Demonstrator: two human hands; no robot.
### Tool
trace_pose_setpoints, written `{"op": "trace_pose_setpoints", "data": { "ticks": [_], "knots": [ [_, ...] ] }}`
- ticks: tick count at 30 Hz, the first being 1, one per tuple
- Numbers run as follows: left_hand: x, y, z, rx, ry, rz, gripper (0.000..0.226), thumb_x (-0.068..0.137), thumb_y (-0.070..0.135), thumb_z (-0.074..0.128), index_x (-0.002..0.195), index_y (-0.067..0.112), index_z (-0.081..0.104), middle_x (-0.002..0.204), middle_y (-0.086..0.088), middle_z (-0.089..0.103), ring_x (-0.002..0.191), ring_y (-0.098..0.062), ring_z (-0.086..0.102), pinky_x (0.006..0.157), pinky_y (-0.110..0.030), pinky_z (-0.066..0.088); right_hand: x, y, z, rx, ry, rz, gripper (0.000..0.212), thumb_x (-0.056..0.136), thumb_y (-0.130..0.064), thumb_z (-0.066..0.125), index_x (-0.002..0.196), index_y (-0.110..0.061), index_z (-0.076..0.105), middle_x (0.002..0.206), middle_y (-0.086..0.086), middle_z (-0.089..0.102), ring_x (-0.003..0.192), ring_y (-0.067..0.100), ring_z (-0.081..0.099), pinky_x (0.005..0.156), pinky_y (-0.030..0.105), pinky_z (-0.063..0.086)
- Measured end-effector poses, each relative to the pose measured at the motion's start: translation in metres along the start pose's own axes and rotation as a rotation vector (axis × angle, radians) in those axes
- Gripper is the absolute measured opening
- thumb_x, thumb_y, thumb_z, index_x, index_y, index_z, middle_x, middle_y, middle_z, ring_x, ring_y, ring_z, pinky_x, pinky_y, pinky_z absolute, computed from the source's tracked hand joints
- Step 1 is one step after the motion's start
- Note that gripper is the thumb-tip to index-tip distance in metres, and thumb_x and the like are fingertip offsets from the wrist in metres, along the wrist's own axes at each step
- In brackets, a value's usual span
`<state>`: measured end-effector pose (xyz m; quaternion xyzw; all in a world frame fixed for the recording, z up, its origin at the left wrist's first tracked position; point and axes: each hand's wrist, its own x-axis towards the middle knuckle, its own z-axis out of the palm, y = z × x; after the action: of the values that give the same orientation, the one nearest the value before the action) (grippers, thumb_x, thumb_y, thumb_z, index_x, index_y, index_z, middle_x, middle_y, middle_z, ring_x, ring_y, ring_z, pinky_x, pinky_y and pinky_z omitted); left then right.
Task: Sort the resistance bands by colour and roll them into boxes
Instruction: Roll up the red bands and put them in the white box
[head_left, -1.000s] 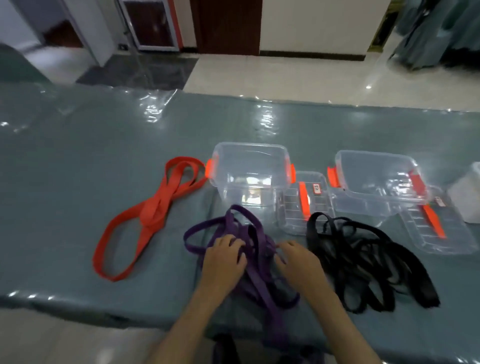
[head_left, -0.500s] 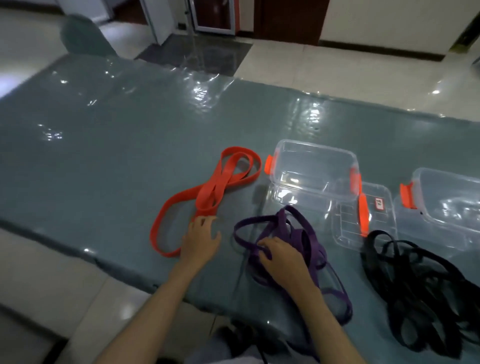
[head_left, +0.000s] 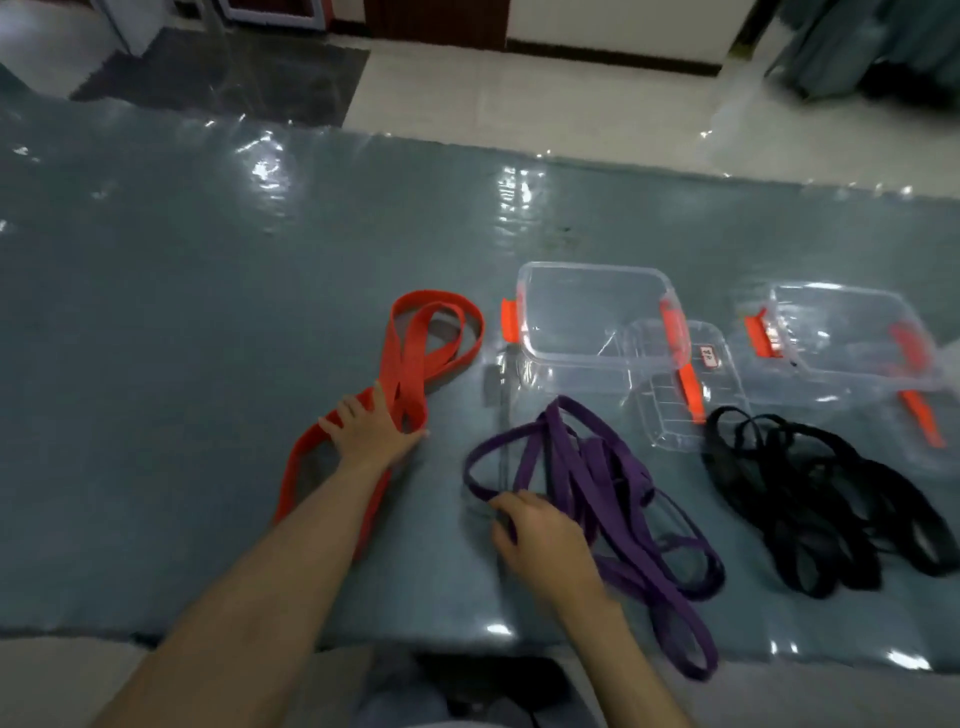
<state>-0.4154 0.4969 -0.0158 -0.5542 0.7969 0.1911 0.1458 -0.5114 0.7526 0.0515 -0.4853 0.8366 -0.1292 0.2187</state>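
Three piles of bands lie on the grey-blue table (head_left: 182, 312): orange bands (head_left: 415, 343) at the left, purple bands (head_left: 597, 483) in the middle, black bands (head_left: 810, 499) at the right. My left hand (head_left: 371, 434) lies flat on the orange bands' crossing, fingers spread. My right hand (head_left: 540, 540) rests on the near-left part of the purple pile, fingers curled over a strand. Two clear boxes with orange clips stand behind the piles: one (head_left: 592, 317) behind the purple bands, another (head_left: 852, 338) behind the black ones.
A clear lid (head_left: 675, 384) with an orange strip leans beside the middle box, and a second lid (head_left: 924, 415) lies by the right box. The table's near edge runs just below my wrists. A tiled floor lies beyond the far edge.
My left hand has left the purple pile and moved left and forward onto the orange bands. My right hand shifted to the left part of the purple pile. The camera swung.
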Motion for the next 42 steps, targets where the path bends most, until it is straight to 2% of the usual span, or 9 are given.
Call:
{"op": "trace_pose_setpoints", "data": {
  "ticks": [6, 12, 17, 24, 29, 32, 35, 39, 42],
  "knots": [
    [0.029, -0.026, -0.006, -0.123, 0.007, -0.030, 0.120, 0.072, 0.063, 0.087, 0.161, 0.008, 0.029, 0.161, -0.023, 0.040, 0.150, -0.039, 0.039, 0.122, -0.061, 0.032, -0.016, -0.030, 0.018, 0.007, 0.038, 0.166, 0.031, 0.103, -0.031, 0.054, 0.133, -0.025, 0.061, 0.117, 0.002, 0.065, 0.107, 0.026, 0.067, 0.084, 0.039, 0.051],
    [0.036, -0.034, -0.020, -0.390, -0.223, 0.001, 0.078, 0.080, 0.036, 0.092, 0.140, -0.002, 0.060, 0.143, -0.025, 0.063, 0.129, -0.037, 0.064, 0.107, -0.046, 0.052, -0.010, -0.051, 0.025, 0.025, 0.075, 0.240, 0.032, 0.103, -0.033, 0.054, 0.133, -0.028, 0.063, 0.126, -0.004, 0.066, 0.112, 0.020, 0.066, 0.087, 0.033, 0.049],
    [0.014, -0.033, -0.010, -0.385, -0.043, 0.046, 0.059, 0.090, 0.032, 0.081, 0.132, -0.001, 0.055, 0.137, -0.025, 0.063, 0.128, -0.041, 0.062, 0.102, -0.045, 0.048, -0.011, -0.058, 0.034, -0.001, 0.094, 0.255, 0.029, 0.104, -0.039, 0.051, 0.129, -0.030, 0.063, 0.126, -0.008, 0.067, 0.107, 0.019, 0.069, 0.082, 0.036, 0.053],
    [-0.025, -0.029, -0.028, -0.941, -0.274, 0.310, 0.026, 0.088, -0.007, 0.079, 0.100, 0.003, 0.058, 0.107, -0.032, 0.072, 0.092, -0.027, 0.066, 0.096, -0.061, 0.055, -0.012, -0.050, 0.036, 0.124, 0.192, 0.259, 0.025, 0.100, -0.032, 0.061, 0.124, -0.030, 0.068, 0.116, -0.012, 0.070, 0.103, 0.011, 0.069, 0.083, 0.030, 0.054],
    [-0.075, -0.031, -0.063, -0.921, -0.311, 0.586, 0.044, 0.080, 0.026, 0.086, 0.114, 0.012, 0.061, 0.111, -0.016, 0.075, 0.109, -0.032, 0.073, 0.103, -0.052, 0.056, -0.011, -0.050, 0.019, 0.568, 0.364, 0.207, 0.040, 0.098, -0.017, 0.072, 0.134, -0.032, 0.064, 0.124, -0.018, 0.068, 0.111, 0.001, 0.066, 0.095, 0.029, 0.056],
    [-0.106, -0.019, -0.092, -0.869, -0.324, 0.747, 0.040, 0.081, 0.038, 0.083, 0.111, 0.026, 0.060, 0.100, -0.011, 0.075, 0.096, -0.031, 0.075, 0.094, -0.054, 0.059, -0.013, -0.056, -0.007, 0.891, 0.431, 0.158, 0.056, 0.096, -0.024, 0.075, 0.145, -0.043, 0.053, 0.142, -0.023, 0.058, 0.125, 0.004, 0.061, 0.096, 0.021, 0.054],
    [-0.131, 0.004, -0.117, -0.866, -0.331, 0.863, 0.034, 0.084, 0.034, 0.083, 0.110, 0.031, 0.060, 0.101, -0.004, 0.076, 0.094, -0.021, 0.076, 0.091, -0.051, 0.060, -0.023, -0.057, -0.036, 1.038, 0.404, 0.096, 0.063, 0.093, -0.039, 0.073, 0.150, -0.044, 0.048, 0.150, -0.014, 0.055, 0.129, 0.015, 0.061, 0.098, 0.029, 0.055],
    [-0.162, 0.048, -0.132, -0.933, -0.467, 0.928, 0.036, 0.088, 0.022, 0.084, 0.116, 0.017, 0.062, 0.104, -0.011, 0.079, 0.095, -0.034, 0.078, 0.087, -0.056, 0.063, -0.049, -0.036, -0.067, 1.063, 0.480, 0.018, 0.068, 0.094, -0.041, 0.074, 0.155, -0.031, 0.045, 0.160, -0.001, 0.047, 0.136, 0.025, 0.057, 0.109, 0.041, 0.051],
    [-0.185, 0.091, -0.128, -0.899, -0.483, 1.026, 0.030, 0.091, 0.020, 0.083, 0.114, 0.022, 0.064, 0.102, -0.006, 0.080, 0.091, -0.023, 0.079, 0.078, -0.039, 0.064, -0.074, -0.003, -0.088, 1.083, 0.571, -0.010, 0.069, 0.094, -0.045, 0.075, 0.154, -0.026, 0.046, 0.159, 0.002, 0.049, 0.140, 0.024, 0.055, 0.110, 0.038, 0.051]
  ]
}}
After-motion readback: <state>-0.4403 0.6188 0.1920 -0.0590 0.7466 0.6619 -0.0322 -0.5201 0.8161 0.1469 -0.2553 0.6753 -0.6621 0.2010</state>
